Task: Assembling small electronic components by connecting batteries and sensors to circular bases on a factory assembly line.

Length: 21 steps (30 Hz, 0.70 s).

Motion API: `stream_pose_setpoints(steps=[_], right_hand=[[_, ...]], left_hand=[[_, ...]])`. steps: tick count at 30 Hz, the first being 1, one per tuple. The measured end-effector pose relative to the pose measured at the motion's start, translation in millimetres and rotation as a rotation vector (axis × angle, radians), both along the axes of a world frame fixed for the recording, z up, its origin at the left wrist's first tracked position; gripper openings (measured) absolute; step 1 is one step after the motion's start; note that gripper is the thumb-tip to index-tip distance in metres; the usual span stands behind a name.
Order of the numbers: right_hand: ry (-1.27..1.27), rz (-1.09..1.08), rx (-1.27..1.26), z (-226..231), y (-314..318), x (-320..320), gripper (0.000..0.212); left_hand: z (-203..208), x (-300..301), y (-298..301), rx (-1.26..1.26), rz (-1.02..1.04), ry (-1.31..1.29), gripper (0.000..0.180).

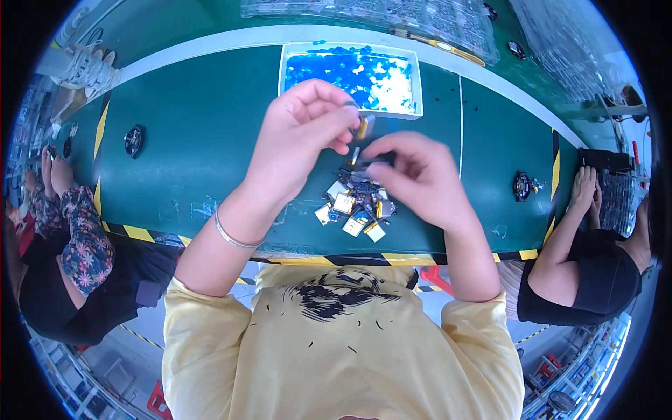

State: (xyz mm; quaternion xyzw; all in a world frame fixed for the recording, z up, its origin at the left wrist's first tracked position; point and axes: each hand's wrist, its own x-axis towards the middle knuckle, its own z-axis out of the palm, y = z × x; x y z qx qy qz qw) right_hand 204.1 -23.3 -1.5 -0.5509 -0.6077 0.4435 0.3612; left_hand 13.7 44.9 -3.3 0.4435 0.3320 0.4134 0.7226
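Note:
My left hand (297, 133) is raised over the table, thumb and fingers pinched on a small silver battery cell (367, 127) with yellow tape, slightly blurred. Close on its right, my right hand (423, 175) has its thumb and forefinger bent toward each other; motion smears the fingertips, so whether anything is between them cannot be told. Below both hands lies a pile of similar battery cells (343, 203) with yellow edges, mixed with small black parts (364, 185). Another small piece (355, 155) shows just under the left fingers, at the top of the pile.
A white tray (281, 80) of blue and white bits stands beyond my hands. Black round parts (134, 141) (521, 186) lie left and right on the green table (203, 133). Yellow-black tape (329, 260) lines its near edge. Other people (77, 259) (588, 273) sit at both sides. A brush (448, 48) lies behind.

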Motion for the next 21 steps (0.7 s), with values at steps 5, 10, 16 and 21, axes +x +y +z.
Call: stream_pose_setpoints(steps=[5, 10, 16, 21], right_hand=[[0.275, -0.249, 0.13, -4.0, 2.3, -0.2, 0.016], [0.398, -0.229, 0.12, -2.4, -1.6, -2.3, 0.013], [0.564, -0.264, 0.221, -3.4, -5.2, -13.2, 0.02], [0.263, -0.272, 0.474, -13.4, -2.0, -5.6, 0.011]], left_hand=[[5.0, 14.6, -17.7, -0.064, -0.246, 0.072, 0.016], [1.6, 17.9, -25.0, -0.051, -0.261, 0.14, 0.013], [5.0, 16.0, -29.6, -0.099, -0.4, 0.099, 0.009], [1.3, 16.8, -34.2, -0.004, -0.26, -0.047, 0.006]])
